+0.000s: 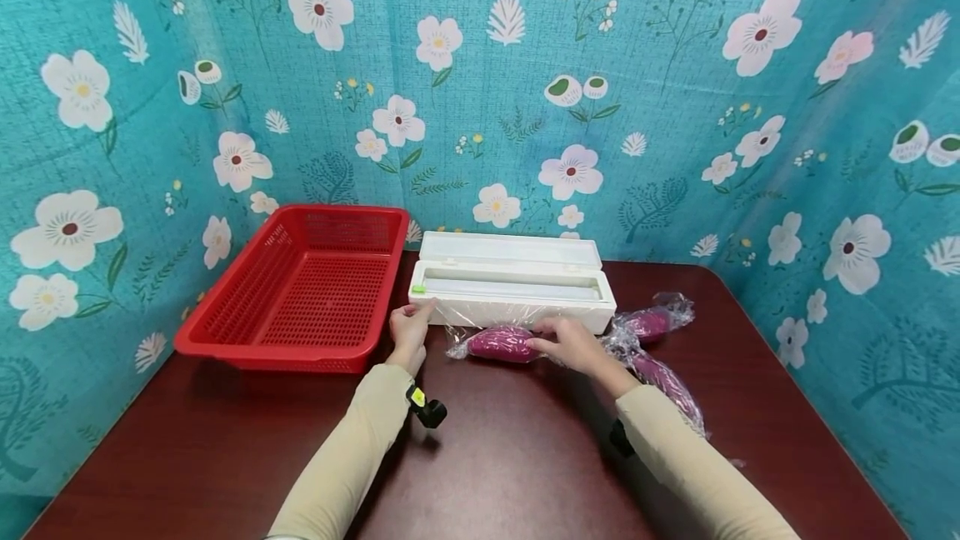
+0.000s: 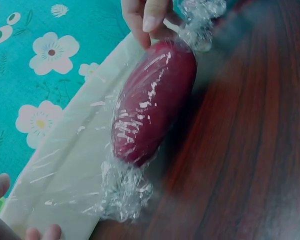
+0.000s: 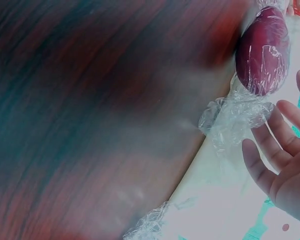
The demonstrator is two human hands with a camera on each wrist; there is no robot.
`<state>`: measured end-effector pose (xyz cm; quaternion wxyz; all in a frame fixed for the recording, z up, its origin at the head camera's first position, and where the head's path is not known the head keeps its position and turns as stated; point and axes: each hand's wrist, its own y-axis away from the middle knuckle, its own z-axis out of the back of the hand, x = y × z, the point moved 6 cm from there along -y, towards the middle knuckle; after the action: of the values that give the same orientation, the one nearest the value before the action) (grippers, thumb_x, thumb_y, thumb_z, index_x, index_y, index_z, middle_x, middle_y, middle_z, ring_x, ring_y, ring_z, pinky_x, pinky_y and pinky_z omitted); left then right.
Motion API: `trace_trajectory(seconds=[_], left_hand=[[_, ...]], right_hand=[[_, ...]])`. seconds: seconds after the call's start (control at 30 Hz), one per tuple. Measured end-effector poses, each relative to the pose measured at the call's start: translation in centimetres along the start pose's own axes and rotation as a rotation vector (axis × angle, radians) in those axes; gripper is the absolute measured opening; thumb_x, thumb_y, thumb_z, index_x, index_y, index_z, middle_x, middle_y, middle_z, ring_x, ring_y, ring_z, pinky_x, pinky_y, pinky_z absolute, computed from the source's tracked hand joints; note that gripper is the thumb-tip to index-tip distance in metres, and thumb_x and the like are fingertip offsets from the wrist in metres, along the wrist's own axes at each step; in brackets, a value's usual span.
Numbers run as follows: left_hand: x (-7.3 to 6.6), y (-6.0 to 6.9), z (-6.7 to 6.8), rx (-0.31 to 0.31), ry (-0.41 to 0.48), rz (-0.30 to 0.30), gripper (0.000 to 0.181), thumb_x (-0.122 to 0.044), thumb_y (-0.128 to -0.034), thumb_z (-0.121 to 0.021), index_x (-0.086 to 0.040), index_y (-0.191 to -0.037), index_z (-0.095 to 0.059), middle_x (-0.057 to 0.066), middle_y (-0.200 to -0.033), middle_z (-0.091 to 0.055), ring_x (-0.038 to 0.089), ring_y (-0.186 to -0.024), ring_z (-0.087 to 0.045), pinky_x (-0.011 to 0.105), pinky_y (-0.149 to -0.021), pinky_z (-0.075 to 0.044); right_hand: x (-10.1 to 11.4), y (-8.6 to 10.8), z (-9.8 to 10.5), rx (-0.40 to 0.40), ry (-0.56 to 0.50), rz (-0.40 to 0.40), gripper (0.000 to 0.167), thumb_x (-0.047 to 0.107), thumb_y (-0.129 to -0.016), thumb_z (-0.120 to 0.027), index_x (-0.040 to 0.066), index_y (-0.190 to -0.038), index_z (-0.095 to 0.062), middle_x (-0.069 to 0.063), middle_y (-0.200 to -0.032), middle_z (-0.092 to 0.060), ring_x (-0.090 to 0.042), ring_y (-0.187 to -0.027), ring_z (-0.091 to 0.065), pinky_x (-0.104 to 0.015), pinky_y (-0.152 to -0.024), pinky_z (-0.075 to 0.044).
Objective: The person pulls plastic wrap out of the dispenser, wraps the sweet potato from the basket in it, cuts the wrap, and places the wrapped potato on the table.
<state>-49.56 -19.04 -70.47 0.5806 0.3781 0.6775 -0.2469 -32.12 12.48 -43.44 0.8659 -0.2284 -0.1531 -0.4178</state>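
Observation:
A magenta sweet potato [image 1: 504,344] wrapped in cling film lies before the white cling film box [image 1: 517,311], the film bunched at both ends. Clear film [image 2: 65,175] stretches across the box's front. My left hand [image 1: 409,330] is at the box's left end, near the green slider [image 1: 418,289]; its thumb and fingertips are apart in the left wrist view. At the sweet potato's right end is my right hand [image 1: 572,344], with fingers [image 3: 270,145] spread beside the bunched film [image 3: 237,115]. Whether they touch it is hard to tell.
Two more film-wrapped sweet potatoes lie on the right: one at the back [image 1: 648,323], one [image 1: 670,382] beside my right forearm. A red plastic basket [image 1: 197,338] stands on the left. The box lid [image 1: 510,248] is raised against the flowered curtain [image 1: 465,148].

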Motion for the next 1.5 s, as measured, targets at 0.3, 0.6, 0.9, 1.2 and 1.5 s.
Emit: trace_trajectory(seconds=[0.3,0.6,0.9,1.2,1.5], left_hand=[[-12.6,12.5,-0.3,-0.006,0.321,0.042,0.052,-0.008,-0.0618,-0.081,-0.007,-0.094,-0.040,0.007,-0.077,-0.048,0.016,-0.055,-0.061,0.023,-0.044,-0.045],[-14.6,13.9,0.0,-0.022,0.170,0.066,0.049,-0.023,-0.0647,-0.081,-0.007,-0.094,-0.044,0.004,-0.073,-0.050,0.010,-0.047,-0.052,0.020,-0.035,-0.027],[-19.6,17.0,0.8,-0.050,0.132,-0.002,0.037,-0.008,-0.0701,-0.076,-0.005,-0.087,-0.043,0.006,-0.063,-0.055,0.011,-0.040,-0.051,0.020,-0.031,-0.028],[-21.1,17.9,0.9,0.015,-0.006,-0.034,0.045,-0.005,-0.0770,-0.069,-0.007,-0.117,-0.048,0.006,-0.060,-0.049,0.012,-0.041,-0.051,0.020,-0.033,-0.033],[-21.8,18.9,1.1,0.046,0.039,-0.068,0.044,0.001,-0.0778,-0.066,-0.007,-0.120,-0.055,-0.001,-0.056,-0.048,0.006,-0.043,-0.050,0.016,-0.039,-0.037]], right_hand=[[-0.5,0.0,0.0,-0.024,-0.090,0.011,0.013,0.014,-0.081,-0.066,0.003,-0.088,-0.068,-0.002,-0.082,-0.064,-0.016,-0.079,-0.057,-0.033,-0.072,-0.047],[-0.6,0.1,0.0,-0.004,-0.114,0.026,0.017,0.013,-0.082,-0.064,0.001,-0.093,-0.068,-0.006,-0.088,-0.065,-0.020,-0.085,-0.059,-0.036,-0.076,-0.047],[-0.6,0.0,-0.1,0.006,-0.124,0.020,0.014,0.011,-0.082,-0.063,0.000,-0.091,-0.067,-0.005,-0.085,-0.065,-0.019,-0.081,-0.058,-0.035,-0.074,-0.047],[0.0,-0.5,-0.2,0.001,-0.120,0.017,0.017,0.012,-0.083,-0.062,-0.001,-0.092,-0.067,-0.008,-0.085,-0.065,-0.021,-0.080,-0.059,-0.034,-0.072,-0.047],[1.2,-2.6,-0.5,-0.083,-0.175,0.006,0.018,0.012,-0.082,-0.064,0.000,-0.093,-0.068,-0.007,-0.085,-0.066,-0.013,-0.069,-0.056,-0.026,-0.062,-0.046]])
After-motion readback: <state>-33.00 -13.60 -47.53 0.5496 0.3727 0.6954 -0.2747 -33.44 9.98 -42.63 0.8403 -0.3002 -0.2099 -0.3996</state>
